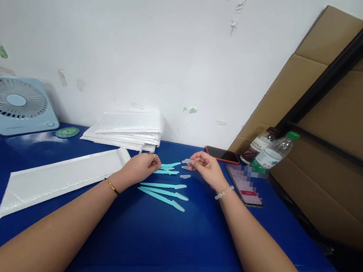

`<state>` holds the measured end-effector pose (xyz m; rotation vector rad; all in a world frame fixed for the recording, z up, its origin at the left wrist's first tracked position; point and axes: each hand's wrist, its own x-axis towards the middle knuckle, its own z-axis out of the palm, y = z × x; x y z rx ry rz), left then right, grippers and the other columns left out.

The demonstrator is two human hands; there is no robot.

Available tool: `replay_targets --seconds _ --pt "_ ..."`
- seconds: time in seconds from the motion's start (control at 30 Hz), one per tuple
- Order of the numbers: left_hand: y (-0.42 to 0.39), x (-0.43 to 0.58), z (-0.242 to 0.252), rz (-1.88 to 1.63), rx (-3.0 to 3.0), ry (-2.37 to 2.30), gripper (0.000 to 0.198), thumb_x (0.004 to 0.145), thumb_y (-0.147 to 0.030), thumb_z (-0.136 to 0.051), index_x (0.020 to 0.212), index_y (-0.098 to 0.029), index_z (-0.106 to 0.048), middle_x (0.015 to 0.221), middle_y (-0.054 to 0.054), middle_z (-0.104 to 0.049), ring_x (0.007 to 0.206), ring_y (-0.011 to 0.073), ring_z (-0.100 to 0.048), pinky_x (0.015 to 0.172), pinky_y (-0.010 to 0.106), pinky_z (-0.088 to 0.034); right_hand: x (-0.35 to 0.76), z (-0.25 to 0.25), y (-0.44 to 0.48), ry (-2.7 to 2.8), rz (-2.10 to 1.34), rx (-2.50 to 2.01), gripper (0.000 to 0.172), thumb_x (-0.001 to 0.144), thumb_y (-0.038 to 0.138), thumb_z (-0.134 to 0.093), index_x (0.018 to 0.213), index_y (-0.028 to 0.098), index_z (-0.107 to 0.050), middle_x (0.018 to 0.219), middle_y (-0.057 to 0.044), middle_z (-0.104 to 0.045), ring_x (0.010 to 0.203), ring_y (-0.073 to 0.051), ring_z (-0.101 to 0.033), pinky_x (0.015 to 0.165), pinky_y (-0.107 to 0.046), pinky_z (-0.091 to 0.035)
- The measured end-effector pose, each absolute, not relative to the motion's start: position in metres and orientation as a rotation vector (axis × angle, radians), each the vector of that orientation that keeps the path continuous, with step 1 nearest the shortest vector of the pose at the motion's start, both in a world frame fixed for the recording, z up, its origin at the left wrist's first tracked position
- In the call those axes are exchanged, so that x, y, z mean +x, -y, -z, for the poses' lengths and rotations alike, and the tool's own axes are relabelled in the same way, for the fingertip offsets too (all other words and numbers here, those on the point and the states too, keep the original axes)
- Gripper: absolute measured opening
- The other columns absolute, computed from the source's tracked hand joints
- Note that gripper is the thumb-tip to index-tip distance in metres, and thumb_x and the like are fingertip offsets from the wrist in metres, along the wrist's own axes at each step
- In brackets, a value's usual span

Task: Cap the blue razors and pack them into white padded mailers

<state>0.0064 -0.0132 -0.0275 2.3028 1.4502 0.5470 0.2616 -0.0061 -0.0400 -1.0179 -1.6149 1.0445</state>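
Observation:
My left hand (pixel 140 167) is closed, with finger and thumb pinching the handle end of a teal eyebrow razor (pixel 171 166). Other teal razors lie beside and just below its fingertips, partly covered by the hand. Closer to me, a row of capped eyebrow razors (pixel 164 192) rests on the blue table, blades pointing right. My right hand (pixel 206 168) has its fingertips pinched together at a small clear blade cap (pixel 185 167). Another clear cap (pixel 185 176) lies on the table just below, and one more shows beside the fingertips.
A white padded mailer (pixel 61 177) lies at the left, with a stack of mailers (pixel 129 126) against the wall. A blue fan (pixel 15 101) stands far left. Two phones (pixel 222 154) and two bottles (pixel 272 153) sit at the right, before cardboard (pixel 344 132).

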Motion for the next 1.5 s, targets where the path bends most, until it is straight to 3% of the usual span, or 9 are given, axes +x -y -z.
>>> replay_targets --seconds 0.17,0.67,0.83,0.93,1.03,1.27,1.5 --pt "0.012 0.006 0.029 -0.545 2.31 -1.44 0.021 0.083 -0.036 -0.046 0.08 -0.021 -0.061 0.075 0.001 -0.066 0.065 0.0159 -0.056 0.055 0.025 -0.037 0.262 0.041 0.007 1.69 -1.039 -0.966 0.029 0.076 0.042 -0.067 0.085 0.016 -0.057 0.077 -0.004 -0.067 0.074 -0.017 -0.068 0.069 -0.029 -0.051" --pt "0.021 0.013 0.027 -0.483 2.265 -1.246 0.027 0.082 -0.043 -0.049 0.079 -0.02 -0.064 0.073 0.001 -0.066 0.063 0.0149 -0.058 0.056 0.025 -0.04 0.254 0.042 0.017 1.877 -1.212 -0.99 0.029 0.076 0.042 -0.067 0.086 0.015 -0.059 0.072 -0.004 -0.068 0.069 -0.015 -0.066 0.066 -0.029 -0.053" --pt "0.024 0.012 0.025 -0.335 2.299 -1.211 0.026 0.08 -0.044 -0.053 0.08 -0.021 -0.066 0.076 0.001 -0.067 0.066 0.0157 -0.06 0.054 0.024 -0.04 0.268 0.038 0.013 2.114 -0.784 -1.143 0.019 0.081 0.034 -0.061 0.087 0.017 -0.066 0.074 -0.002 -0.063 0.063 -0.012 -0.056 0.059 -0.024 -0.045" --pt "0.019 0.01 0.028 -0.428 2.457 -1.358 0.022 0.08 -0.037 -0.054 0.09 -0.021 -0.066 0.092 0.005 -0.068 0.08 0.0194 -0.061 0.068 0.027 -0.044 0.275 0.039 0.01 2.246 -0.526 -1.212 0.011 0.079 0.026 -0.063 0.086 0.019 -0.067 0.085 -0.003 -0.06 0.067 -0.011 -0.054 0.064 -0.025 -0.044" --pt "0.013 0.007 0.032 -0.419 2.598 -1.469 0.021 0.08 -0.031 -0.056 0.095 -0.021 -0.066 0.101 0.007 -0.067 0.09 0.0227 -0.06 0.078 0.031 -0.044 0.276 0.042 0.009 2.366 -0.478 -1.232 0.011 0.076 0.023 -0.067 0.086 0.019 -0.067 0.089 -0.003 -0.057 0.068 -0.011 -0.053 0.065 -0.025 -0.043" --pt "0.01 0.006 0.035 -0.364 2.541 -1.494 0.012 0.079 -0.029 -0.055 0.08 -0.02 -0.063 0.087 0.005 -0.067 0.081 0.02 -0.061 0.066 0.028 -0.042 0.273 0.047 0.008 2.397 -0.507 -1.263 0.006 0.08 0.022 -0.063 0.079 0.016 -0.062 0.084 -0.002 -0.055 0.067 -0.011 -0.053 0.065 -0.024 -0.041" --pt "0.009 0.005 0.034 -0.472 2.363 -1.464 0.011 0.079 -0.032 -0.055 0.079 -0.021 -0.06 0.077 0.001 -0.066 0.069 0.0163 -0.059 0.057 0.025 -0.038 0.271 0.041 0.011 2.228 -0.681 -1.333 0.012 0.083 0.029 -0.059 0.08 0.017 -0.06 0.069 0.001 -0.059 0.061 -0.011 -0.052 0.057 -0.022 -0.038"
